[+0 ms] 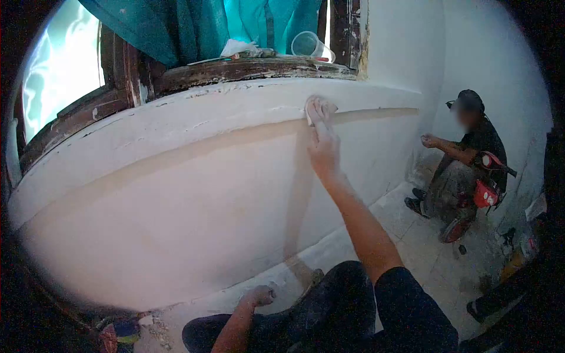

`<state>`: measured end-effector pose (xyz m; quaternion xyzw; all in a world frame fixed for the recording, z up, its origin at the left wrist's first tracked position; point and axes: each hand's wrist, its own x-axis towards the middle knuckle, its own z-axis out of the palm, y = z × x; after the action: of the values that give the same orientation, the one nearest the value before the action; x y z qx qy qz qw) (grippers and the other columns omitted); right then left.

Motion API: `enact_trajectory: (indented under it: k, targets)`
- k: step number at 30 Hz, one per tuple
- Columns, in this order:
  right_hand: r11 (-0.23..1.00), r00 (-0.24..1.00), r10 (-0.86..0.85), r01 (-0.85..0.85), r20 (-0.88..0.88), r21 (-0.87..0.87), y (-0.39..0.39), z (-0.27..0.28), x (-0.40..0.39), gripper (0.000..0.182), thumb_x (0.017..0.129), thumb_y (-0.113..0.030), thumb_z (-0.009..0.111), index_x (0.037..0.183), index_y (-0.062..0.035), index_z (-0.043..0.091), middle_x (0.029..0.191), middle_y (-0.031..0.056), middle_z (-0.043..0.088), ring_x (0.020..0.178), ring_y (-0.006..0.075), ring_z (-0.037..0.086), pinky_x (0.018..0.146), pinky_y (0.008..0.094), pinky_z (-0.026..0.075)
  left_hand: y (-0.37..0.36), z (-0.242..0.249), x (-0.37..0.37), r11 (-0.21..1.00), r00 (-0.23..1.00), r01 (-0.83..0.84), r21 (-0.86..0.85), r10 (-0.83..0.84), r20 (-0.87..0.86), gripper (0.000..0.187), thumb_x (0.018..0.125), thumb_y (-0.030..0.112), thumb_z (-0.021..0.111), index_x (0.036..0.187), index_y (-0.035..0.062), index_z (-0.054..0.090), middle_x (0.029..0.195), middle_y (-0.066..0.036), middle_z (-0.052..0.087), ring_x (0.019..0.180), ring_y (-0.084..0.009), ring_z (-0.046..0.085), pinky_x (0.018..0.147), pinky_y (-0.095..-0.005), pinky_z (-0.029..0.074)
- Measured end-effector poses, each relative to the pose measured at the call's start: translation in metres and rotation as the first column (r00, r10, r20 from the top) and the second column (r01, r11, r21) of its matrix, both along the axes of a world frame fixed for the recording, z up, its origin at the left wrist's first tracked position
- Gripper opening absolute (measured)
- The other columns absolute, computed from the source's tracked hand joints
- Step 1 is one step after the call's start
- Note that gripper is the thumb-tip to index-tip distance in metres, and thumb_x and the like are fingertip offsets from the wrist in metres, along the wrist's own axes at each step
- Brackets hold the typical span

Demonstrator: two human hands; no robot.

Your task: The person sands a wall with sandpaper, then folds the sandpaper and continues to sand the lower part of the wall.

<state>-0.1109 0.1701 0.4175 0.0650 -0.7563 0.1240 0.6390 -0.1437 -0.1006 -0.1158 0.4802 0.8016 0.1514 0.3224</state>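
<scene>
My right hand (323,144) reaches up to the white ledge (235,105) under the window. Its dusty fingers press a pale folded piece of sandpaper (309,112) against the ledge's front edge. Low down, beside my bent knee, my left hand (258,296) is closed with the fingers curled in; whatever it may hold is hidden. Below the ledge, the white wall (176,212) curves in the wide view, and my right arm casts a shadow on it.
A clear plastic cup (305,45) lies tipped on the worn wooden sill (253,69), near crumpled white material (238,48) and a teal curtain (282,23). At right a co-worker (471,147) squats by the wall, beside a red pouch (486,193). Debris (147,322) lies lower left.
</scene>
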Motion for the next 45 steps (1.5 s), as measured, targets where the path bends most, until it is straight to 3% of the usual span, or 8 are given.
enact_trajectory:
  k: [6,25,28,31,37,39,43,45]
  targets:
    - [0.988,0.997,0.047,-0.055,0.06,0.146,0.008,-0.008,0.002,0.065,0.09,0.011,0.047,0.152,-0.0071,0.048,0.156,0.0239,0.046,0.148,0.0442,0.036,0.119,0.0439,0.038,0.004,0.038,0.011,1.0,0.993,-0.008,0.017,0.01,-0.119,0.038,0.081,0.026,0.068,0.113,0.0091,0.075,0.113,-0.019,0.075,0.106,-0.0381,0.07,0.089,-0.0508,0.054]
    - [0.998,0.998,0.062,-0.062,0.026,0.003,-0.023,-0.006,0.003,0.075,0.081,0.015,0.051,0.154,-0.0044,0.046,0.157,0.0248,0.044,0.15,0.0433,0.032,0.121,0.0458,0.037,0.0,0.049,0.018,1.0,0.996,-0.01,0.016,0.011,-0.091,0.035,0.082,0.026,0.064,0.108,0.0054,0.075,0.114,-0.021,0.074,0.108,-0.0394,0.07,0.092,-0.0516,0.053]
    - [0.999,0.987,0.042,-0.039,0.156,-0.021,0.008,0.002,0.003,0.076,0.082,0.014,0.052,0.156,-0.005,0.043,0.158,0.0269,0.041,0.15,0.0449,0.031,0.122,0.0467,0.034,0.006,0.028,0.008,0.994,0.991,0.001,-0.105,-0.015,-0.132,0.037,0.082,0.024,0.064,0.113,0.0062,0.074,0.119,-0.02,0.073,0.111,-0.0381,0.069,0.095,-0.0502,0.053]
    - [0.997,0.996,-0.081,0.081,-0.02,0.012,-0.024,-0.005,-0.005,0.066,0.092,0.006,0.051,0.157,-0.0036,0.04,0.161,0.0233,0.04,0.151,0.0483,0.03,0.124,0.0501,0.032,0.005,0.035,0.022,0.992,0.993,-0.038,-0.119,0.024,-0.112,0.038,0.082,0.024,0.065,0.115,0.0066,0.073,0.12,-0.02,0.073,0.111,-0.0372,0.069,0.097,-0.0489,0.053]
    - [0.989,0.986,0.093,-0.108,0.138,0.103,-0.019,-0.003,0.006,0.059,0.098,-0.002,0.05,0.156,-0.0033,0.042,0.159,0.0217,0.043,0.149,0.0458,0.034,0.122,0.0492,0.033,-0.006,0.033,0.016,1.0,0.997,0.0,0.025,0.002,-0.072,0.035,0.083,0.026,0.067,0.112,0.0081,0.075,0.115,-0.017,0.075,0.108,-0.0355,0.07,0.094,-0.0477,0.054]
    - [0.937,0.977,0.167,-0.116,0.131,-0.331,-0.014,0.008,0.011,0.066,0.086,0.007,0.056,0.151,-0.0042,0.05,0.153,0.0273,0.048,0.132,0.0475,0.053,0.106,0.052,0.045,-0.004,0.034,0.019,1.0,0.994,0.0,0.011,0.002,-0.105,0.035,0.083,0.027,0.068,0.113,0.0093,0.075,0.115,-0.016,0.075,0.11,-0.0352,0.069,0.094,-0.0472,0.054]
    - [0.975,0.986,-0.161,0.151,-0.046,-0.165,-0.035,-0.017,-0.028,0.064,0.087,0.004,0.059,0.149,-0.0049,0.052,0.152,0.0249,0.05,0.122,0.0497,0.058,0.101,0.0571,0.044,-0.002,0.05,0.023,0.995,0.996,-0.083,-0.063,0.08,-0.049,0.035,0.084,0.025,0.067,0.114,0.0104,0.075,0.116,-0.016,0.075,0.109,-0.0355,0.069,0.096,-0.046,0.054]
    - [0.997,0.981,-0.083,0.082,-0.177,-0.013,-0.054,-0.038,-0.02,0.062,0.088,0.003,0.058,0.149,-0.0044,0.052,0.149,0.0262,0.053,0.123,0.0494,0.058,0.105,0.055,0.044,-0.003,0.052,0.017,1.0,0.999,-0.026,0.008,0.026,-0.022,0.034,0.084,0.025,0.067,0.114,0.0102,0.075,0.114,-0.016,0.075,0.108,-0.0357,0.07,0.095,-0.0459,0.054]
